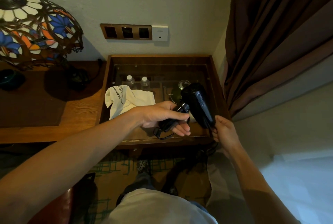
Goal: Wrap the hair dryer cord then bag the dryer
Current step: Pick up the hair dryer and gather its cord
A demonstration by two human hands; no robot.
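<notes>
Glass-topped table is standing before me, the white bag lying on its left part. My left hand is grasping the folded handle of the dryer; its barrel is pointing far-left to near-right. My right hand is pinching the cord at the barrel's near end.

A stained-glass lamp stands on the wooden tabletop beside a brown wall switch panel, two capped plastic water bottles under glass, and brown curtains.
</notes>
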